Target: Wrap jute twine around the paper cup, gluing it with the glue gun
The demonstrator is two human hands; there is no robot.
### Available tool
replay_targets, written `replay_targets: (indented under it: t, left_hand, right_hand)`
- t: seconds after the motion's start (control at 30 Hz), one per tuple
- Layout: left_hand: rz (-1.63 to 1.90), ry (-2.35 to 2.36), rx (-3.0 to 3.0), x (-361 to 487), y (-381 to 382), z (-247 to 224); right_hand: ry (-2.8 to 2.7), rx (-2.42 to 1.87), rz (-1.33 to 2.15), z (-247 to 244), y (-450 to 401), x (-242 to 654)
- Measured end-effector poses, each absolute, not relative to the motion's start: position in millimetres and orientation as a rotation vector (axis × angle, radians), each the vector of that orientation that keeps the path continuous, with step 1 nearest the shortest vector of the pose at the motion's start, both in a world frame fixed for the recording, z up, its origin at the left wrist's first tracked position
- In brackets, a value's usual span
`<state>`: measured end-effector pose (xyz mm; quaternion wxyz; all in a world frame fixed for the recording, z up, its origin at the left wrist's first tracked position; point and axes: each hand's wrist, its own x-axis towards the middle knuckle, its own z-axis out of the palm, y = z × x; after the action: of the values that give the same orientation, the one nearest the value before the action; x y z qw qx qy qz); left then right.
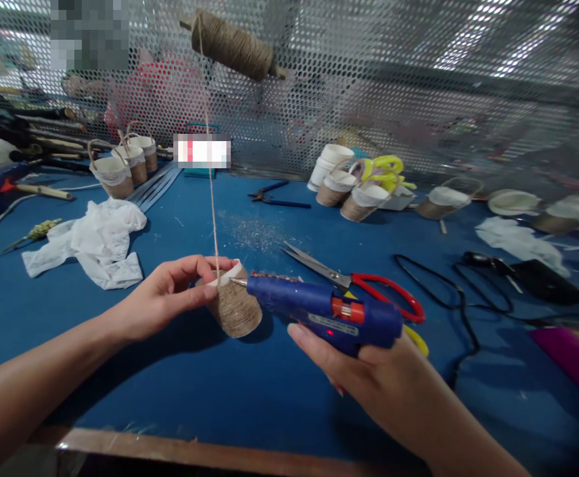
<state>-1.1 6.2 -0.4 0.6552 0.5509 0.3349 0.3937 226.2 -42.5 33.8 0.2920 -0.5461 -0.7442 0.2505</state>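
My left hand (170,295) grips a small cup wrapped in twine (237,308) by its white rim, fingers closed round the edge. The cup is tilted above the blue table. A strand of twine (212,199) runs up from the cup to a twine spool (232,45) hung on the mesh. In my right hand (359,364) is a blue glue gun (314,308), fingers wrapped round its handle. The nozzle meets the cup near the rim, close to where the strand joins; whether it touches I cannot tell. Red-handled scissors (364,281) lie behind the glue gun.
Several twine-wrapped cups with handles stand at the back left (113,177) and back right (336,189). White lace cloth (93,238) lies at left, near another blue glue gun (4,189). Pliers (282,195) rest mid-back. A black cord (461,318) snakes at right. Metal mesh (383,99) closes the rear.
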Motion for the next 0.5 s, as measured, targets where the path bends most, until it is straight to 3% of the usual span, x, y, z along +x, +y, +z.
replay_targets:
  t: [0.5]
  left_hand:
    - [0.893,0.762,1.277,0.4,7.1,0.3]
  right_hand:
    - [-2.032,-1.438,0.61,34.7,-47.1,221.8]
